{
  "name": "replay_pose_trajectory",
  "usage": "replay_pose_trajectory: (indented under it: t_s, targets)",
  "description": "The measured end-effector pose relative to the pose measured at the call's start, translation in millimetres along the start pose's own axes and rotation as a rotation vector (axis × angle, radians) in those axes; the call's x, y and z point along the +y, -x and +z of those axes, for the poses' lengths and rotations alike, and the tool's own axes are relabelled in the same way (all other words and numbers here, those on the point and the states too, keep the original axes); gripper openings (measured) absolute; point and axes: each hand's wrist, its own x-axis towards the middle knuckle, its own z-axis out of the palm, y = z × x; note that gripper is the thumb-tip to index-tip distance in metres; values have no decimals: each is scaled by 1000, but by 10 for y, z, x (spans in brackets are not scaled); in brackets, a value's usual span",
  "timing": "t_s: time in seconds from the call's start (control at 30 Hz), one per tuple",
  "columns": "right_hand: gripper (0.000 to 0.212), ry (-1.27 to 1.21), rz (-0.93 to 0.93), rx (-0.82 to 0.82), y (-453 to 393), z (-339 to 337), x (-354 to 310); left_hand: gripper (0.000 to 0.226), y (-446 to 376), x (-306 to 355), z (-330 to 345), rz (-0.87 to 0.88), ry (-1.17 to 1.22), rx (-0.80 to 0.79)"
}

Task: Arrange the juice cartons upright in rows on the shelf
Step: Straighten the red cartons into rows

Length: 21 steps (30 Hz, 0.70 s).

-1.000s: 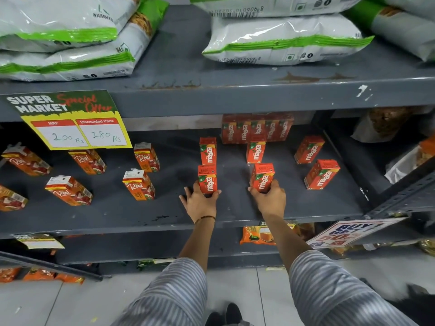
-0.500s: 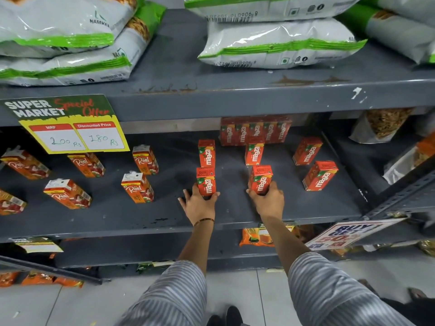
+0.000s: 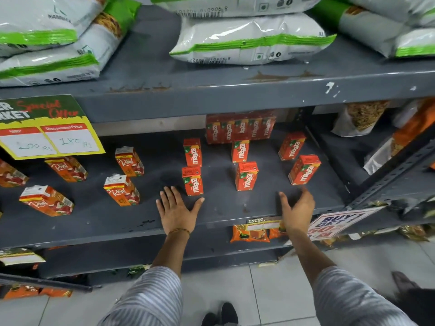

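Observation:
Small red Maaza juice cartons stand upright on the grey middle shelf (image 3: 235,208). Two form a left column, a front carton (image 3: 193,181) and one behind it (image 3: 192,152). Two more form a middle column (image 3: 246,176) (image 3: 240,151). A right pair (image 3: 304,170) (image 3: 292,146) stands a little tilted. A packed row of cartons (image 3: 240,129) lines the back. My left hand (image 3: 177,209) lies flat and open just in front of the left column. My right hand (image 3: 297,209) hovers open below the front right carton, touching nothing.
Several orange-and-white Real cartons (image 3: 122,190) are scattered at angles on the shelf's left side. A price sign (image 3: 47,128) hangs from the upper shelf edge (image 3: 211,100), which carries white-green bags (image 3: 249,41). A promo sign (image 3: 334,223) sticks out at the lower right.
Both hands have let go of the two front cartons and pulled back toward the shelf edge. My right hand has shifted rightward.

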Motion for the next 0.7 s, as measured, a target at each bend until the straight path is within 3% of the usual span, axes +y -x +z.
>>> replay_pose_trajectory:
  t_s: [0.1,0.43,0.7]
  targets:
    - [66,-24,45,60,-223,-100,-27,99,-10,-2,11,-1,-42,-25]
    - [38,-16,97,71,-556,-103,-79,98,-10,30,-1,1,-60,-44]
    - [40,-14,122,42,-555,-115,-113,96,-7,31,-17,1,-33,-40]
